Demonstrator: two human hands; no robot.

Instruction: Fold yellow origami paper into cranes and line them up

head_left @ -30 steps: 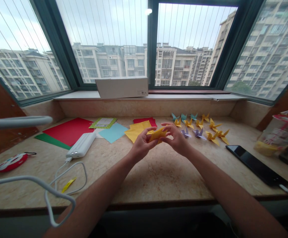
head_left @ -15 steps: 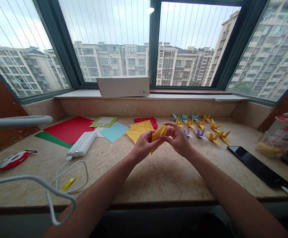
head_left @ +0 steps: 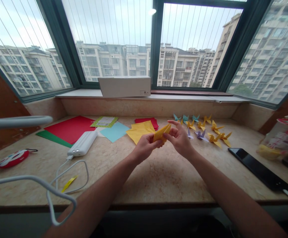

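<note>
A partly folded piece of yellow origami paper [head_left: 160, 133] is held above the counter, its pointed layers tilted up to the right. My left hand [head_left: 145, 144] pinches its lower left part between thumb and fingers. At its right edge, the thumb and fingers of my right hand [head_left: 180, 140] grip a flap, with the index finger raised above. Some of the right fingers are hidden behind the paper. Just behind the hands lie yellow paper sheets [head_left: 139, 129]. To the right stand several folded paper cranes in yellow [head_left: 215, 127], teal [head_left: 185, 119] and purple [head_left: 201, 135].
Left are red paper [head_left: 70, 129], green paper [head_left: 53, 138], light blue paper [head_left: 114, 131] and a white power bank [head_left: 82, 143] with a cable [head_left: 86, 172]. A black phone [head_left: 259, 168] and a plastic cup [head_left: 280, 138] are right. A white box [head_left: 125, 87] sits on the sill.
The folded yellow paper has turned in my hands; its lower point no longer hangs down, and its tip leans further right. My right hand has shifted slightly. The view has moved a little.
</note>
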